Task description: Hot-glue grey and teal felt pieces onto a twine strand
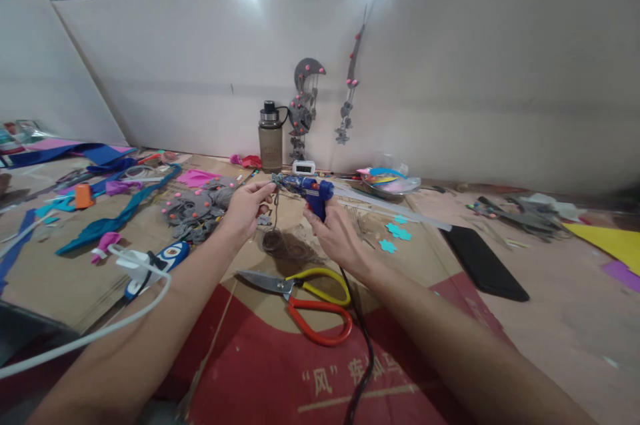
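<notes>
My right hand [334, 231] is wrapped round the handle of a blue hot glue gun [316, 195], its nozzle pointing left. A clear glue stick [395, 206] juts from the gun's rear. My left hand [249, 208] pinches a small grey-green piece [277, 178] at the nozzle tip; its exact kind is too small to make out. Grey cord [277, 208] hangs from that piece to a loose coil [274, 241] on the cardboard. Below both hands lie scissors [290, 285] with one yellow and one red handle, blades to the left.
Left of my hands is a pile of grey felt pieces with pink dots [195, 208]. A power strip [173, 255] lies near my left forearm. Teal felt cutouts [397, 231] and a black phone [485, 261] lie right. A bottle [271, 138] stands at the back.
</notes>
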A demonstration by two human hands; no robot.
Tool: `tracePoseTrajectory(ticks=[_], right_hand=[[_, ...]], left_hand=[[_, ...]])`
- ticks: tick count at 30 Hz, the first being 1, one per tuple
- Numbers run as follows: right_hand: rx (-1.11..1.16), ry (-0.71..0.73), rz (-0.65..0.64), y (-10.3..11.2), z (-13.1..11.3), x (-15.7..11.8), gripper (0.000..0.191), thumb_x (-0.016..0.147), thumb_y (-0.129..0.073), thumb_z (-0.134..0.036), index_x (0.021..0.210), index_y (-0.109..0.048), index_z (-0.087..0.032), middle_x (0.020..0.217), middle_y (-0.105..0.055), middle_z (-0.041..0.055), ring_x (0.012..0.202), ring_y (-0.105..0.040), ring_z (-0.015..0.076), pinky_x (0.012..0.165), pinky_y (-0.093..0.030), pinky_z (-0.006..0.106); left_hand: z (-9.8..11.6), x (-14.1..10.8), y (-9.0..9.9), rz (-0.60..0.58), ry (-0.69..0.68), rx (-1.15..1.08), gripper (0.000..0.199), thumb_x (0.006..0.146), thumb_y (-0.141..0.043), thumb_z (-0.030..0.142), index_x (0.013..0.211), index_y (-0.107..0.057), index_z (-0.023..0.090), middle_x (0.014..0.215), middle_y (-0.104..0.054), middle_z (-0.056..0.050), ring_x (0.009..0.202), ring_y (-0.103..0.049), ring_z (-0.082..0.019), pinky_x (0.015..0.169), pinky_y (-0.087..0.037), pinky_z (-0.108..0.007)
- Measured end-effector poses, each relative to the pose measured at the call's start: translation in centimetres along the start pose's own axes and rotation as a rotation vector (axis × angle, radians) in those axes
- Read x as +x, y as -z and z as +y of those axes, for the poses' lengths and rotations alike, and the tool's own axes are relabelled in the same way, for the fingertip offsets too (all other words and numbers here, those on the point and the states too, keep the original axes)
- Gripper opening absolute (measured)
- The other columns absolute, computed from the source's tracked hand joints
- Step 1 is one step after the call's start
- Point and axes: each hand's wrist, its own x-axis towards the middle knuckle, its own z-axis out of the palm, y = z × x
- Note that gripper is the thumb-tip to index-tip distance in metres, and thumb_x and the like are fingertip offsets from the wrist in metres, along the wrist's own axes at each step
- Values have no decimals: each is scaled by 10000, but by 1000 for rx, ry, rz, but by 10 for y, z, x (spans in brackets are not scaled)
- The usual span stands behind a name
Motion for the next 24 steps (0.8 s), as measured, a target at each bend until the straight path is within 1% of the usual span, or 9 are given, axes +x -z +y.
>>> tracePoseTrajectory(ticks=[2, 5, 9, 12, 14, 17, 20, 22, 24], right_hand=[[-63, 28, 25, -1, 2, 0, 232, 855, -460, -415, 805, -566, -215, 671, -570, 38, 779, -572, 235, 753, -453, 363], [-91, 35, 29, -2, 4, -1, 255, 863, -448, -424, 810, -580, -212, 666, -574, 42, 776, -576, 237, 745, -458, 362], [-90, 32, 8, -3, 3, -1, 258, 868, -445, -409, 908, -592, -201, 658, -568, 29, 731, -576, 222, 716, -461, 345], [-104, 15, 26, -2, 1, -1, 291, 878, -426, -416, 966, -584, -188, 658, -563, 21, 711, -571, 210, 708, -459, 335], [-121, 17, 34, -2, 0, -1, 294, 879, -424, -416, 962, -580, -181, 671, -570, 23, 708, -567, 205, 720, -457, 337], [-118, 30, 14, -3, 1, -2, 271, 874, -436, -407, 904, -584, -181, 700, -591, 35, 699, -564, 195, 738, -457, 339], [-38, -12, 33, -6, 4, 0, 253, 840, -487, -410, 909, -571, -182, 758, -615, 43, 640, -553, 170, 671, -468, 315], [112, -79, 36, -7, 9, 3, 259, 816, -498, -399, 946, -542, -179, 827, -628, 43, 567, -529, 137, 581, -463, 285], [244, -146, 21, -7, 15, 8, 238, 793, -482, -338, 962, -524, -176, 892, -639, 40, 537, -521, 111, 544, -456, 259]], left_hand=[[0, 0, 0, 2, 3, 1, 277, 566, -802, 299, 710, -652, 116, 628, -592, -6, 467, -431, -29, 384, -250, -146], [-1, 2, 1, 16, -2, -4, 264, 568, -797, 295, 704, -648, 124, 582, -565, 8, 456, -429, -34, 386, -247, -151], [-1, 2, 1, 8, -14, -4, 260, 566, -797, 295, 692, -644, 126, 580, -561, 11, 459, -431, -37, 387, -246, -154], [1, 0, 0, 2, -5, 6, 271, 570, -798, 301, 712, -648, 125, 597, -577, 4, 460, -428, -35, 391, -248, -154], [1, -1, -1, 8, -5, 6, 273, 571, -798, 299, 720, -651, 125, 607, -583, 2, 463, -429, -35, 393, -248, -153], [1, -1, -1, 5, -7, 11, 273, 569, -797, 302, 717, -655, 123, 611, -582, 3, 460, -421, -32, 388, -244, -156], [-1, 1, 1, 8, -3, 9, 271, 566, -794, 296, 713, -649, 122, 608, -580, 6, 468, -438, -35, 384, -246, -152], [-2, 4, 3, 40, 2, -13, 261, 561, -788, 280, 700, -630, 127, 618, -589, 3, 475, -452, -38, 380, -244, -149], [-2, 7, 5, 80, 8, -46, 245, 562, -776, 260, 683, -605, 133, 631, -602, 2, 472, -453, -37, 373, -239, -147]])
